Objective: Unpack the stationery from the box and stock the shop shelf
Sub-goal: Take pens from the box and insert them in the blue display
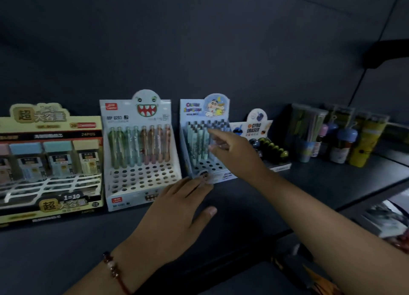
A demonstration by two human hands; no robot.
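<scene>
Now I see the left hand [181, 206] spread flat, fingertips at the cartoon pen display [204, 139] base on the shelf [309, 184]; the right hand [232, 148], at two o'clock, fingers extended, perhaps pinching a pen, too blurred to tell.

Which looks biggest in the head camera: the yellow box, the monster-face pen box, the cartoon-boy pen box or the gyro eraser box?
1. Yellow cardboard display box
2. White monster-face pen display box
3. Blue-white cartoon-boy pen display box, partly hidden by a hand
4. Small gyro eraser display box

The eraser box stands farther away, so its true size is unsure.
</scene>
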